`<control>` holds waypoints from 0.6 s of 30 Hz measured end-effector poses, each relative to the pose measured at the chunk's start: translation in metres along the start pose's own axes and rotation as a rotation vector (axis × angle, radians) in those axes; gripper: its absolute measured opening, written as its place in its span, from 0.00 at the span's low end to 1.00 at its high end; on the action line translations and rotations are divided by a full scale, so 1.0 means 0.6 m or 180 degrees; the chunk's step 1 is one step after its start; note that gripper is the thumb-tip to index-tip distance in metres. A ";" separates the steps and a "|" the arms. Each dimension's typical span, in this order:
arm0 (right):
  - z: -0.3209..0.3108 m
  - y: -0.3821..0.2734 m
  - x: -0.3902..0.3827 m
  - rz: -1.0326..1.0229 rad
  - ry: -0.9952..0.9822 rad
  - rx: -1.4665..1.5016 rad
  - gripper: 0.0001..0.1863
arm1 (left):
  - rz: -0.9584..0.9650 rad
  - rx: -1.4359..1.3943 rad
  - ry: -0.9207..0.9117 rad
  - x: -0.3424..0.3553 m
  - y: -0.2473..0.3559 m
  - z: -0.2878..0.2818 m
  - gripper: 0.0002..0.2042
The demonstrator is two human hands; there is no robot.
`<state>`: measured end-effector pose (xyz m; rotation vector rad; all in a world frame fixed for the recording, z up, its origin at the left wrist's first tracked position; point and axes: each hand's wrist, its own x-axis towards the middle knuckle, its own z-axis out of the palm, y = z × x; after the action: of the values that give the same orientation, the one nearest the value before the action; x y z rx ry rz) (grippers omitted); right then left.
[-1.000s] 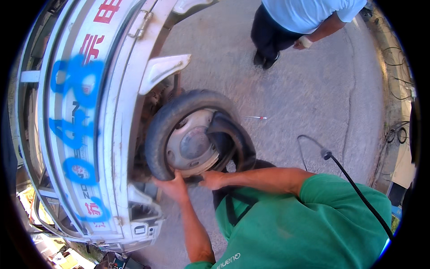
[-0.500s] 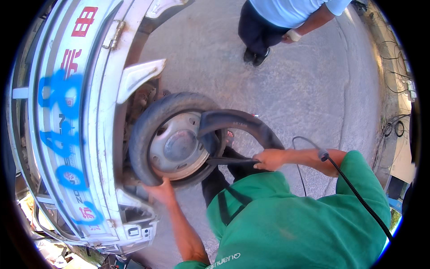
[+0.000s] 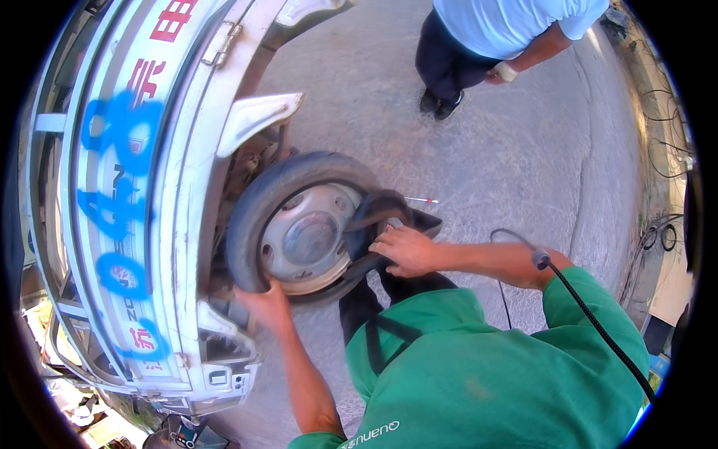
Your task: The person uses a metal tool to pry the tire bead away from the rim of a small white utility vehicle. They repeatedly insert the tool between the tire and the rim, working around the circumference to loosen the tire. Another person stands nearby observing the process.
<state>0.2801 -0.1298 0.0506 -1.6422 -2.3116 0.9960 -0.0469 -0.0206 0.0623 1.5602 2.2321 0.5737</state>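
A wheel with a black tyre (image 3: 258, 196) and a grey steel rim (image 3: 301, 238) stands tilted beside the white vehicle. My left hand (image 3: 263, 303) grips the tyre's near lower edge, thumb on the inner side and fingers round the outside. Black rubber, a limp inner tube (image 3: 380, 205), bunches at the right side of the wheel, partly inside the tyre. My right hand (image 3: 405, 248) is closed on the folded tube close to the rim. Its fingertips are partly hidden by the rubber.
A white vehicle body (image 3: 183, 165) with blue paint marks rises at the left. A co-worker in a light blue shirt (image 3: 516, 26) stands on the concrete at the far side. A thin rod with a red end (image 3: 426, 200) lies beyond the tube. A black cord (image 3: 591, 318) crosses my right shoulder.
My right hand has moved left toward the wheel, and the tube's stretched-out loop is now bunched up. The left hand keeps its place on the tyre.
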 end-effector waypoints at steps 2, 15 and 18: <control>0.020 -0.016 0.053 -0.0530 0.0332 -0.0193 0.29 | -0.0012 0.0042 -0.0057 0.005 0.027 -0.008 0.41; 0.141 -0.053 0.128 -0.0274 -0.0165 -0.1891 0.20 | 0.0110 0.0021 0.0163 0.018 0.010 -0.013 0.37; 0.130 -0.039 0.134 -0.0829 0.0440 -0.1836 0.19 | 0.0126 0.0019 0.0161 0.018 0.003 -0.010 0.36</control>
<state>0.1935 -0.0969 -0.0169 -1.4422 -2.7766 0.1576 -0.0521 -0.0109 0.0675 1.6132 2.2461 0.6249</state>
